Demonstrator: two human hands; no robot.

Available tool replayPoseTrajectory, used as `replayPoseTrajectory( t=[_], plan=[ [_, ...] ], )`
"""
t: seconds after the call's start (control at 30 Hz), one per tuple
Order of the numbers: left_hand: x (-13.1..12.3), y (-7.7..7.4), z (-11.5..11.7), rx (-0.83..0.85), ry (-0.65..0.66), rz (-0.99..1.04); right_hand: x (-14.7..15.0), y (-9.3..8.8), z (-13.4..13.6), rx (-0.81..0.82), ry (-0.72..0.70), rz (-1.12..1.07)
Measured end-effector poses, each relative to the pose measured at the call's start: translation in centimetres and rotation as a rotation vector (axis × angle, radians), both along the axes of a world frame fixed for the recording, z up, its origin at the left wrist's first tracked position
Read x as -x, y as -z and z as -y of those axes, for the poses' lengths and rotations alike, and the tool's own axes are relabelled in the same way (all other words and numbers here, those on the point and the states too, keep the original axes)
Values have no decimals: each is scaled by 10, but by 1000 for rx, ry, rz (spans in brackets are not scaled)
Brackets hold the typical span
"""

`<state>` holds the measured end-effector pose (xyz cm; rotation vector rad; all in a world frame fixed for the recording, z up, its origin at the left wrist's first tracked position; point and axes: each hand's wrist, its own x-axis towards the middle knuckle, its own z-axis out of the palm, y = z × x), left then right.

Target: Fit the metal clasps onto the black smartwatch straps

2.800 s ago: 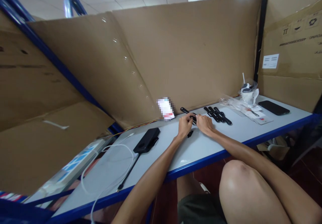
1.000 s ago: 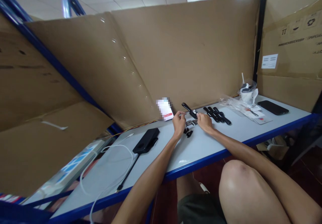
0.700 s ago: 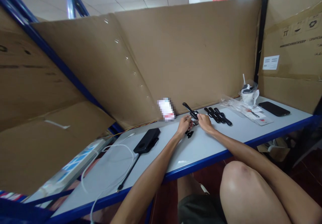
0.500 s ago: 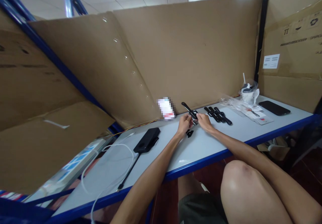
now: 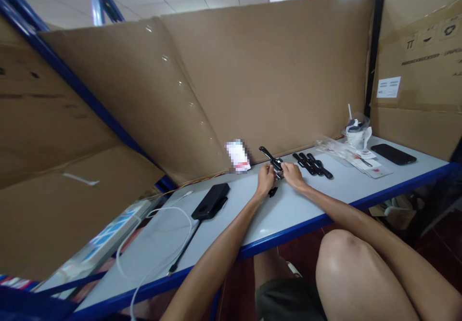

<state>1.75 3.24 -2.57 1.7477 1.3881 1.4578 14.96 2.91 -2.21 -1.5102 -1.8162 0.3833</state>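
Between my hands is a black spokeshave [image 5: 266,152], one long handle angled up and away toward the cardboard wall. My left hand [image 5: 266,179] is closed, its fingers pinching the tool near its middle from the left. My right hand [image 5: 293,174] grips the same middle part from the right, thumb and fingers together. A small shiny metal part shows between the fingertips; its exact shape is partly hidden. Below it, another dark end of the tool shows beside my left hand. Several similar black spokeshaves [image 5: 309,163] lie side by side just right of my right hand.
A blurred-out upright phone-like object [image 5: 238,156] leans on the cardboard wall [image 5: 270,80]. A black power bank [image 5: 211,200] with cables lies left. Clear plastic packaging [image 5: 361,162], a bagged cup [image 5: 355,135] and a black phone [image 5: 393,154] are right. The table's blue edge [image 5: 288,234] runs in front.
My hands stay at nearly the same spot on the spokeshave. My left hand has shifted very slightly to the right, and the fingers have adjusted a little.
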Motion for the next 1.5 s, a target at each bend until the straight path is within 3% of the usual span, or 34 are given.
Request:
replayPoseTrajectory(
  t=[0.13,0.27,0.53,0.8,1.03,1.3,1.4,1.5],
  plan=[
    [6,-8,6,-141,-179,-277,-2,-2,3,18,81,119],
    [4,-14,12,-143,-111,-406,-1,-6,13,2,92,240],
    [3,-13,11,-141,-49,-406,2,-10,25,-45,9,370],
    [13,-21,17,-213,-112,-949,1,-9,23,-46,11,372],
    [23,-21,10,-244,-58,-1237,-1,-5,17,-20,-27,337],
    [27,-15,3,-250,9,-1212,-3,-2,12,-2,-56,302],
    [26,-18,6,-260,-80,-1055,-8,-10,9,-34,3,287],
    [30,-23,9,-243,-226,-886,-27,-22,3,-53,159,264]
  ],
)
